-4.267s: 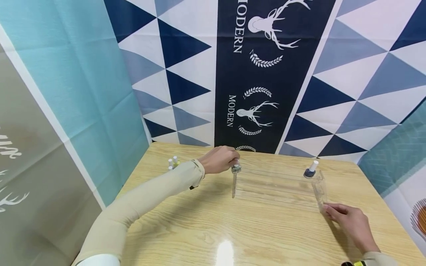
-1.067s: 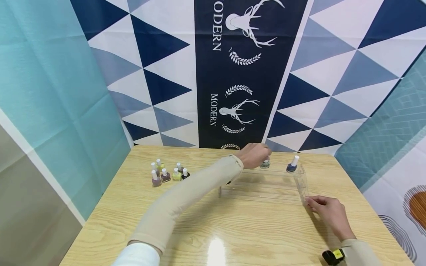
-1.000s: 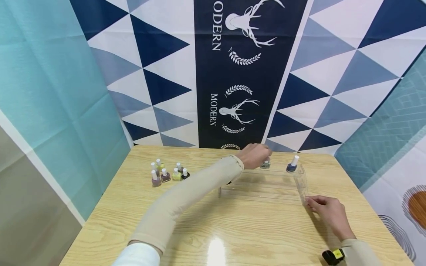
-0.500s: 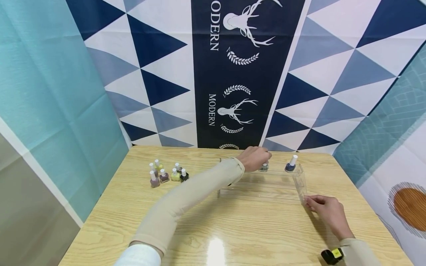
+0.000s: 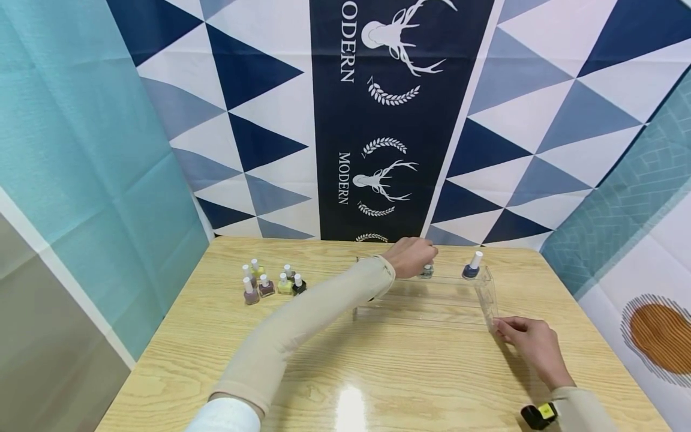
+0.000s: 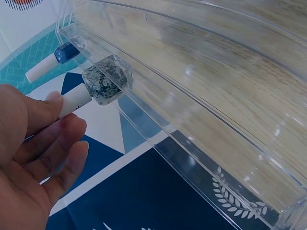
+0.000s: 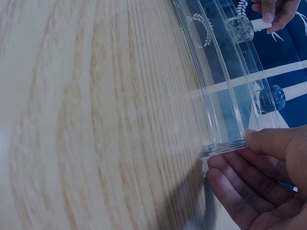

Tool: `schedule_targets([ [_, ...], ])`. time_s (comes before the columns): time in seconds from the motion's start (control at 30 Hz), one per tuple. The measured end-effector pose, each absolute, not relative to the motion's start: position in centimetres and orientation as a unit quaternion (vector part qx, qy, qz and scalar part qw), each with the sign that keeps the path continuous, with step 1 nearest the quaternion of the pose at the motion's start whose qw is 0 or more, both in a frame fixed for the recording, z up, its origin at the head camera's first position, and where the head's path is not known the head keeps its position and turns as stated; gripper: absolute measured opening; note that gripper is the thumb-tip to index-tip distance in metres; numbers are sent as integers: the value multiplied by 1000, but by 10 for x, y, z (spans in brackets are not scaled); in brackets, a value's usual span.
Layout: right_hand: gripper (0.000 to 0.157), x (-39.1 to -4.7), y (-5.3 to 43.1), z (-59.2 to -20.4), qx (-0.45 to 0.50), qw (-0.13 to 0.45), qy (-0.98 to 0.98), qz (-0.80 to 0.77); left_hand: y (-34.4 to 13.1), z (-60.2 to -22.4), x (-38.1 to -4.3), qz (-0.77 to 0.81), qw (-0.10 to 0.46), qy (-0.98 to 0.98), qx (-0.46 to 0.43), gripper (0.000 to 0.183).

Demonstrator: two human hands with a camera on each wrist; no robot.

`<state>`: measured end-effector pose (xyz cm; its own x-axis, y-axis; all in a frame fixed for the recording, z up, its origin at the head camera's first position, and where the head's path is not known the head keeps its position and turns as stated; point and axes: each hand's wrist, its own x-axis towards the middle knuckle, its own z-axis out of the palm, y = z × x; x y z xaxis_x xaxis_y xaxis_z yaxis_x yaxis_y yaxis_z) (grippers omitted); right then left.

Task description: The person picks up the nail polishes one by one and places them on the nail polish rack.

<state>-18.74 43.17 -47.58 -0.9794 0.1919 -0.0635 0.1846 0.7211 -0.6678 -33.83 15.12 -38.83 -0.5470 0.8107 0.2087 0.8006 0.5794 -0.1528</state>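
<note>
My left hand [image 5: 411,258] pinches the white cap of a nail polish bottle [image 6: 108,80] with dark flecks in clear polish. That bottle is at the top tier of a clear acrylic rack [image 5: 432,300]; whether its base bears on the shelf I cannot tell. A dark blue nail polish bottle [image 5: 471,267] stands on the same tier near the right end. At the rack's front right corner, my right hand [image 5: 531,348] pinches the clear side panel [image 7: 225,146] between thumb and fingers. The left forearm covers the rack's left part in the head view.
Several nail polish bottles stand in a group at the table's left: mauve [image 5: 251,294], purple [image 5: 266,287], yellow [image 5: 284,285] and black [image 5: 299,285] among them. A patterned cloth [image 5: 399,120] hangs behind the wooden table [image 5: 421,378].
From 4.3 seconds ago, my left hand has carried the flecked bottle right along the rack's top tier. Over the last second it has shifted slightly left and lower. The right hand keeps its grip.
</note>
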Motion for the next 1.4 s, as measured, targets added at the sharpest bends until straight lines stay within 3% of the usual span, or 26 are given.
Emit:
schedule_targets([
  [0.73, 53, -187, 427, -479, -86, 10, -936, 342, 127, -385, -339, -25, 110, -897, -427, 24],
  [1.23, 70, -190, 435, -471, -126, -30, -934, 332, 39, -366, -330, -73, 114, -896, -423, 27],
  [1.4, 68, -191, 429, -472, -116, -20, -938, 327, 2, -366, -323, -75, 119, -897, -420, 25],
])
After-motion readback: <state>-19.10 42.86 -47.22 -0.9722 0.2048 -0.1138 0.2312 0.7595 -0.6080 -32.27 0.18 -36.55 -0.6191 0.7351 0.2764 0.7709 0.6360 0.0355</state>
